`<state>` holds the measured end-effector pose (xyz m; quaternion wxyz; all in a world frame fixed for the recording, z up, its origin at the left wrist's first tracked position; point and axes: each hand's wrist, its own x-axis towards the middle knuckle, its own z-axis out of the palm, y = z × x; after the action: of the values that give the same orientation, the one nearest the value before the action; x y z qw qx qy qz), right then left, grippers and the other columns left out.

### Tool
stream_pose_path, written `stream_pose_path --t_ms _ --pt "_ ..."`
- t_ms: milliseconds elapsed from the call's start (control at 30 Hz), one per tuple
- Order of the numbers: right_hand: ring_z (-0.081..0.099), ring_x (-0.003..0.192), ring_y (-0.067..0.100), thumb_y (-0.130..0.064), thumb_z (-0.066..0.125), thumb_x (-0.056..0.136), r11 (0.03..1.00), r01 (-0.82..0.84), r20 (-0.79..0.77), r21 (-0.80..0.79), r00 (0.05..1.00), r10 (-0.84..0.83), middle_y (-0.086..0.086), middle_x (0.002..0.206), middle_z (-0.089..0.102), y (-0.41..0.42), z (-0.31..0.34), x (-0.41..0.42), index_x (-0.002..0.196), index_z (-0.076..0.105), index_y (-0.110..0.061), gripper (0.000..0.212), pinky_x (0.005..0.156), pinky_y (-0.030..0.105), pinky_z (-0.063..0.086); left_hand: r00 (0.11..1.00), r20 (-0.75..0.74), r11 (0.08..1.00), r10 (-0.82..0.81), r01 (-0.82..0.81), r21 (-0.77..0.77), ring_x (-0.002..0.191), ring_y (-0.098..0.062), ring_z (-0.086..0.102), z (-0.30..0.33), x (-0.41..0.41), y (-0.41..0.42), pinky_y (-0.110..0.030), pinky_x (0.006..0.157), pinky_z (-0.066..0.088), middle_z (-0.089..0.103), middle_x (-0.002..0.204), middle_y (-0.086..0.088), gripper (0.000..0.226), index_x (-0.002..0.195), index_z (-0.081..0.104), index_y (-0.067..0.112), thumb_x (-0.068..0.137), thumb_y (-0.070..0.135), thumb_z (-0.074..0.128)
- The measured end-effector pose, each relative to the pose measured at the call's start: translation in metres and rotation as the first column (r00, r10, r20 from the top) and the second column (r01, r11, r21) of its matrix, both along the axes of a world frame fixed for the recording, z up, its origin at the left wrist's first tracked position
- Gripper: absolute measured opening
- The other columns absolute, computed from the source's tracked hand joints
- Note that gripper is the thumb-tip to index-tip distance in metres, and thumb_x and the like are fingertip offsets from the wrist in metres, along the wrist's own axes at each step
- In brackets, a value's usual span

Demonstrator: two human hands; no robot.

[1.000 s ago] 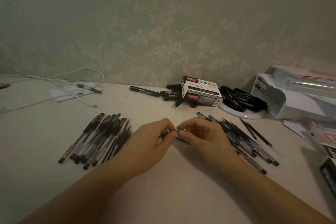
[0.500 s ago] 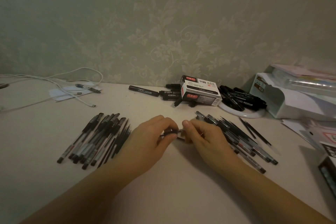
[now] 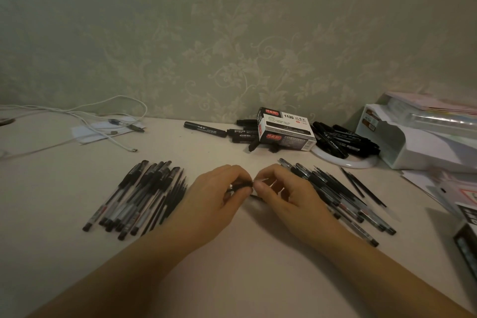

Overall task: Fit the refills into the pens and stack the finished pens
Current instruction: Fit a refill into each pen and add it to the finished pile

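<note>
Both hands meet at the middle of the worktop (image 3: 240,261). The left hand (image 3: 214,201) has its fingers (image 3: 238,180) curled round a short dark pen part (image 3: 240,185), and the right hand (image 3: 286,196) pinches at the same piece from the other end, thumb and forefinger closed tight on it. What exactly is being joined is hidden between the fingertips; I judge a tip or refill is being seated into a barrel, but I cannot tell which.

At about nine o'clock from the hands lies a pile of pens (image 3: 139,196), laid roughly parallel with caps on, touching one another. That looks to be the finished stack, and it is a fair heap already. At about three o'clock lies another spread of pens and thin refills (image 3: 338,196), looser, fanned out toward four o'clock, with a couple of bare refills (image 3: 361,186) lying slightly apart on the far side. These seem to be the ones waiting.

So the job reads as roughly half done: one pen in hand, many stacked, a similar number left.

At twelve o'clock, by the wall, stand a marker box (image 3: 284,128) and loose black markers (image 3: 343,141); white cables (image 3: 103,121) trail at ten o'clock.
</note>
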<state>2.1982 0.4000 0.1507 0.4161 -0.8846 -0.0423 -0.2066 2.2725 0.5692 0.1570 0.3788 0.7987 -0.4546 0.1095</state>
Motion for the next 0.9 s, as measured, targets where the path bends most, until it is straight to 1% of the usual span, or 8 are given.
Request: stream_pose_path --t_ms 67,167,400,500,600,700,767,900 --pt "0.057 0.078 0.002 -0.033 0.054 0.099 0.999 -0.026 0.015 -0.028 1.0 0.026 -0.02 0.083 0.062 0.0 -0.001 0.0 0.092 0.063 -0.03 0.011 0.067 0.011 0.041 1.0 0.009 1.0 0.006 -0.006 0.02 0.083 -0.001 0.056 0.001 -0.001 0.0 -0.009 0.073 0.041 0.064 0.093 0.009 0.017 0.107 0.065 0.021 0.096 0.027 0.054" --pt "0.053 0.072 0.001 -0.031 0.053 0.1 0.999 -0.043 0.031 -0.009 0.999 0.043 -0.018 0.077 0.059 0.0 0.0 -0.002 0.087 0.061 -0.028 0.016 0.065 0.012 0.04 0.999 0.049 0.999 -0.003 0.001 0.041 0.077 -0.005 0.052 0.003 -0.002 0.0 -0.01 0.068 0.036 0.06 0.086 0.008 0.021 0.109 0.067 0.021 0.097 0.027 0.051" --pt "0.05 0.071 0.003 -0.027 0.051 0.102 0.998 -0.06 0.035 -0.025 0.998 0.061 -0.012 0.076 0.056 0.001 0.002 -0.001 0.09 0.059 -0.022 0.015 0.063 0.015 0.039 0.998 0.037 0.999 -0.047 0.046 0.022 0.079 -0.006 0.055 0.004 0.001 0.002 -0.018 0.069 0.043 0.061 0.086 0.006 0.022 0.111 0.068 0.022 0.097 0.021 0.052" --pt "0.047 0.07 0.002 -0.025 0.051 0.102 0.997 -0.066 0.021 0.031 0.998 0.066 -0.011 0.071 0.053 -0.002 0.004 -0.002 0.084 0.06 -0.02 0.021 0.064 0.017 0.037 0.996 0.081 0.999 -0.036 0.036 0.001 0.078 -0.005 0.055 0.006 0.001 0.001 -0.013 0.068 0.041 0.063 0.085 0.007 0.02 0.11 0.071 0.02 0.094 0.021 0.058" --pt "0.047 0.07 0.005 -0.029 0.05 0.101 0.996 -0.056 -0.001 0.067 0.998 0.056 -0.009 0.07 0.053 -0.003 0.004 -0.001 0.082 0.06 -0.019 0.023 0.065 0.02 0.039 0.993 0.112 1.0 -0.025 0.026 -0.015 0.078 -0.004 0.055 0.008 0.0 0.0 -0.008 0.069 0.04 0.065 0.086 0.006 0.02 0.108 0.073 0.019 0.092 0.02 0.062" --pt "0.053 0.072 0.005 -0.051 0.046 0.095 0.998 0.007 -0.016 0.063 1.0 -0.006 -0.011 0.076 0.059 0.001 0.001 0.0 0.086 0.06 -0.025 0.031 0.067 0.024 0.043 0.991 0.131 1.0 0.018 -0.015 -0.024 0.076 -0.004 0.054 0.007 -0.001 0.0 -0.007 0.069 0.039 0.065 0.088 0.005 0.019 0.109 0.072 0.017 0.093 0.019 0.061" --pt "0.057 0.082 0.005 -0.062 0.043 0.089 0.996 0.083 -0.028 -0.011 0.996 -0.083 -0.014 0.089 0.061 -0.001 -0.002 0.001 0.097 0.062 -0.03 0.038 0.069 0.021 0.046 0.99 0.117 0.997 0.079 -0.077 -0.022 0.078 -0.005 0.055 0.005 0.001 0.0 -0.009 0.069 0.04 0.064 0.09 0.005 0.02 0.11 0.07 0.018 0.094 0.021 0.058" --pt "0.047 0.097 0.003 -0.048 0.064 0.089 0.923 0.174 -0.044 -0.342 0.979 -0.201 -0.014 0.105 0.051 -0.011 -0.01 0.006 0.109 0.065 -0.032 0.027 0.08 0.014 0.038 0.98 0.059 0.982 0.188 -0.189 0.002 0.081 -0.008 0.055 0.0 0.01 0.006 -0.02 0.074 0.043 0.062 0.091 0.004 0.022 0.112 0.068 0.019 0.096 0.024 0.054"
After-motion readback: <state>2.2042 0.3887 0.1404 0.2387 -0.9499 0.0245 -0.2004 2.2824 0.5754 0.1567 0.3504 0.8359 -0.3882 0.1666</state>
